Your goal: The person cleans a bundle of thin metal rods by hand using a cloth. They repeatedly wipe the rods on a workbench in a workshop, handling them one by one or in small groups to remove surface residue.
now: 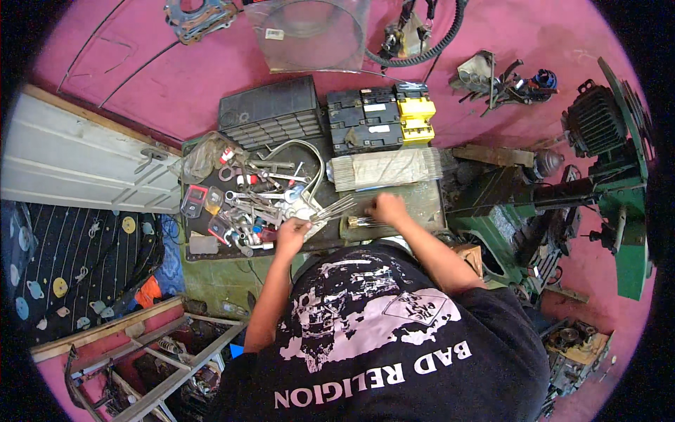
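Observation:
My left hand (294, 229) is closed around the ends of several slim metal tools (336, 208), which look like wrenches fanned out to the right. My right hand (387, 209) is a little to the right of their tips, over the bench, with its fingers curled in. Whatever it may grip is hidden. Just below it, a few thin metal pieces (363, 221) lie side by side near the bench's front edge. Left of my left hand spreads a pile of wrenches and other hand tools (256, 204). A curved metal band (316, 158) arches behind the pile.
On the bench (425, 200), a ribbed pale stack (383, 169) lies behind my right hand. Farther back stand a black drawer cabinet (271, 109) and black and yellow batteries (380, 116). A green drill press (492, 218) stands at right, a metal ladder (183, 373) at lower left.

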Demonstrator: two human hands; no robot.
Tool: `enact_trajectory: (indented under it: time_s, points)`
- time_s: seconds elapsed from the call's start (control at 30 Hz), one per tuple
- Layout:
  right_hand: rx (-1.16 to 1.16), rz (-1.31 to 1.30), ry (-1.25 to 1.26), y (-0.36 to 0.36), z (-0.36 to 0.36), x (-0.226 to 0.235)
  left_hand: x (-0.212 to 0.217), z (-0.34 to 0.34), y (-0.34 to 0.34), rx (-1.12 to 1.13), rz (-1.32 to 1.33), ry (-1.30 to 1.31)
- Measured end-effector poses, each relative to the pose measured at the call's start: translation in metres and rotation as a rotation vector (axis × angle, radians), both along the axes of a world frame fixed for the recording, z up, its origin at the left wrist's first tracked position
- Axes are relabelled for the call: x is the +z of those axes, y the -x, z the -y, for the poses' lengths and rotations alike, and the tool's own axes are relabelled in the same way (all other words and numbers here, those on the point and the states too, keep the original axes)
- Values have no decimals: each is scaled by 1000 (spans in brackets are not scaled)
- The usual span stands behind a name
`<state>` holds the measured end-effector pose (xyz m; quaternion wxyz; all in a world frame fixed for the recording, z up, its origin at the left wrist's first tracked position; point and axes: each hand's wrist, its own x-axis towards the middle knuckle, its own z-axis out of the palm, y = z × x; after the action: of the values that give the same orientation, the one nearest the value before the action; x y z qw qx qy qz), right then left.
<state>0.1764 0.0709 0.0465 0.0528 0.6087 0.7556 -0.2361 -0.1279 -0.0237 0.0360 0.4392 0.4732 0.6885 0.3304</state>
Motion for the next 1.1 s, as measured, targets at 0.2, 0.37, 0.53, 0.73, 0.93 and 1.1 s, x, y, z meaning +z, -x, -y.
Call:
enact_trajectory:
  time_s: [0.2,0.37,0.53,0.73,0.93,1.1]
  points:
    - [39,106,57,-9,35,-29,7,-18,-47,-85,-187,-48]
    - [-3,160,-61,4,49,-33,3,-15,-49,-113,-194,-39]
    - [-55,125,-84,2,57,-37,21,-11,-56,-161,-188,-101]
    - [-156,-54,-125,0,60,-47,9,-13,-69,-176,-208,-173]
    - [-129,-58,-152,-1,60,-43,-31,-28,-79,-263,-300,-182]
    - [-63,29,-133,7,49,-38,-31,-43,-100,-424,-455,-189]
